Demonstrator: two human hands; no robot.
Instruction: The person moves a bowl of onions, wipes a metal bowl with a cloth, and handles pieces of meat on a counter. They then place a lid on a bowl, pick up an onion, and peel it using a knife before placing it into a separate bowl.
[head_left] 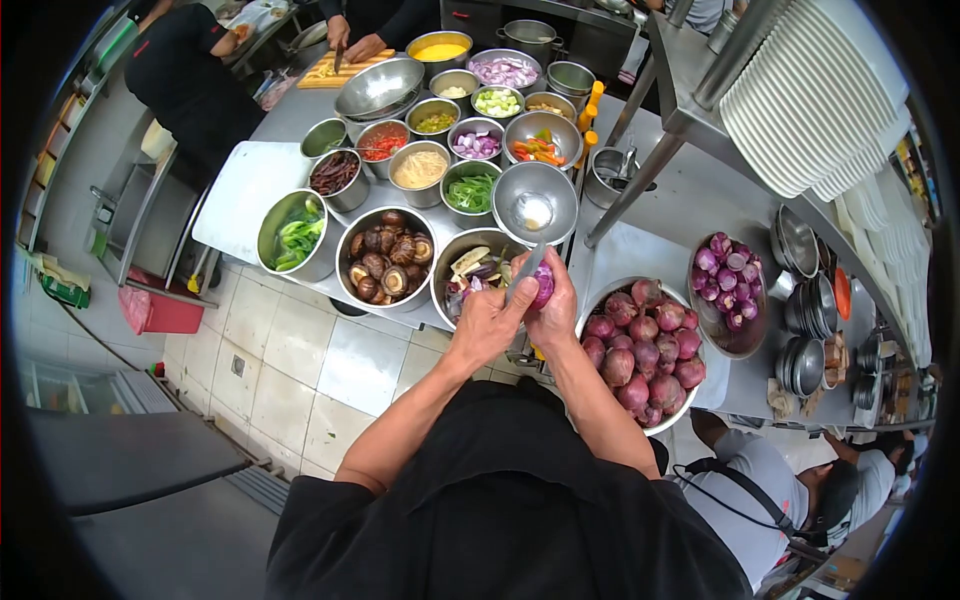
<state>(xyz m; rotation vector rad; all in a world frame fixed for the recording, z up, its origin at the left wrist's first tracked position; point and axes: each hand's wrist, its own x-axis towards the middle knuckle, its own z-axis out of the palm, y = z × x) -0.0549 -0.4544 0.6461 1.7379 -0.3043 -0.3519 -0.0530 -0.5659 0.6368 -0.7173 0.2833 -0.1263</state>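
My left hand [487, 322] is closed around a knife [530, 264], its blade pointing up and away from me. In my right hand [556, 305] is a peeled red onion [543, 286], held against the blade. Both hands are over the right side of a metal pot [441, 291] with peelings and pale, dark-skinned scraps in it. Close to my right forearm, a large bowl [692, 398] is heaped with unpeeled red onions [645, 345]. Farther right, peeled red onions [727, 275] fill an oval metal bowl [741, 345]. Just beyond my hands is a metal bowl [510, 190] with something pale inside.
Pots of mushrooms [390, 255], greens [297, 240] and chopped vegetables crowd the steel table. A shelf post [635, 188] rises at right below stacked white plates [800, 100]. Across the table, a co-worker's hands [365, 47] cut on a wooden board [320, 75]. Other people stand nearby.
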